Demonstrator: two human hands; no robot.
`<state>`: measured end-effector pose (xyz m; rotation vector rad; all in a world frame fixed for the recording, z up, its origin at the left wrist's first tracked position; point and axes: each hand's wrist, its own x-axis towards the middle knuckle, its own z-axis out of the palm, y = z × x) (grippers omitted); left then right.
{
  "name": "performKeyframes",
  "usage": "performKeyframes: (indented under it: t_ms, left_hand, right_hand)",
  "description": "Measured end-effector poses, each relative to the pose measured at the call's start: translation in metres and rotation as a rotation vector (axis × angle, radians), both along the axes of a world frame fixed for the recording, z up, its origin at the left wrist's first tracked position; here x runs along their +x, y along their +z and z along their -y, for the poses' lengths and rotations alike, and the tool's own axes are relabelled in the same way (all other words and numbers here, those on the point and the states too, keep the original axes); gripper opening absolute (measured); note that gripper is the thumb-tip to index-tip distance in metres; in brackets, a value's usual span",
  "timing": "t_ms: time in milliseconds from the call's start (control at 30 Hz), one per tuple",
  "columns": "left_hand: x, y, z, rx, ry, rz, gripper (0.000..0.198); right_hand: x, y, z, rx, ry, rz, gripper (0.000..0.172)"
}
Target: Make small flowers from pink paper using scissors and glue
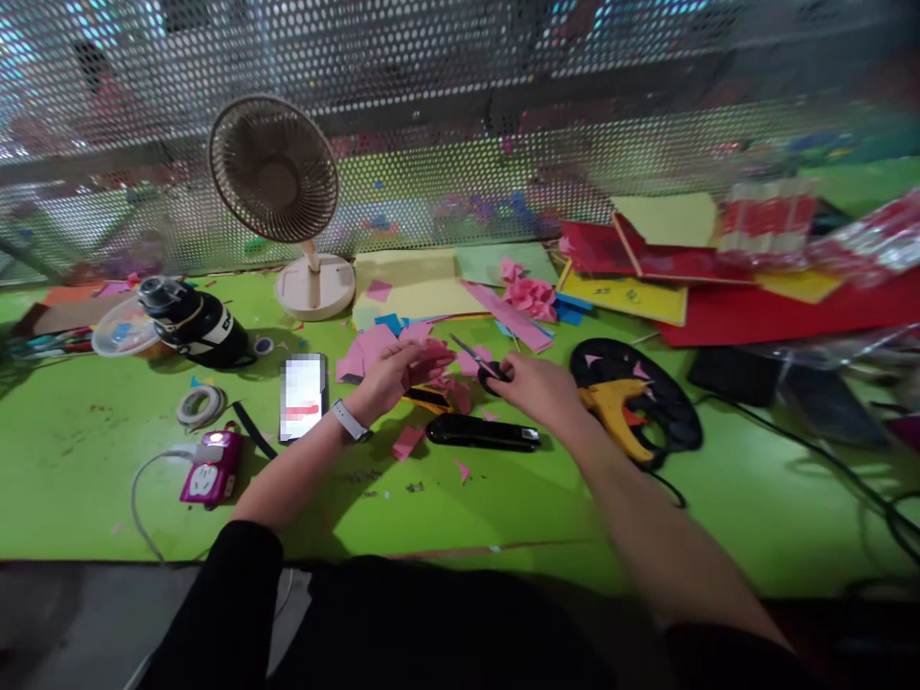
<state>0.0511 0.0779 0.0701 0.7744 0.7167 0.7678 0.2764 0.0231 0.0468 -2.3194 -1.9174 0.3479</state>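
My right hand [536, 388] is closed round the dark handles of a pair of scissors [471, 351], whose metal blades point up and to the left. To their left, my left hand [402, 369], with a pale band on its wrist, has its fingers bent together on a small piece of pink paper [437, 353], partly hidden by the fingers. Pink paper sheets [370, 347] lie just behind that hand. Below both hands rests a black stapler [481, 433], and a yellow-and-black cutter [425, 398] lies partly under the left hand.
At left are a phone [303, 398], a tape roll [200, 406], a purple power adapter [211, 468] and a black bottle [194, 321]. A fan [313, 287] stands behind. At right, a yellow glue gun [619, 417] lies on a black tray [679, 407]; crumpled pink paper [530, 297] sits behind.
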Motion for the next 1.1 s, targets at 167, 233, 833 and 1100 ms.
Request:
performKeyframes:
  t_ms: [167,233,833,1100]
  left_hand:
    - [-0.001,-0.003,-0.003,0.104,-0.036,-0.051,0.017]
    - [-0.001,-0.004,-0.004,0.163,-0.020,-0.111,0.008]
    - [0.001,-0.010,-0.004,0.373,0.022,-0.250,0.012]
    - [0.009,-0.016,0.014,0.359,-0.042,-0.310,0.021]
  right_hand:
    - [0.002,-0.001,-0.001,0.065,0.004,0.076,0.029]
    - [0.004,-0.001,-0.001,0.023,0.016,0.096,0.025]
    - [-0.021,-0.008,0.004,0.045,0.244,-0.387,0.011]
    - [-0.004,0.025,0.019,0.166,0.150,-0.943,0.032]
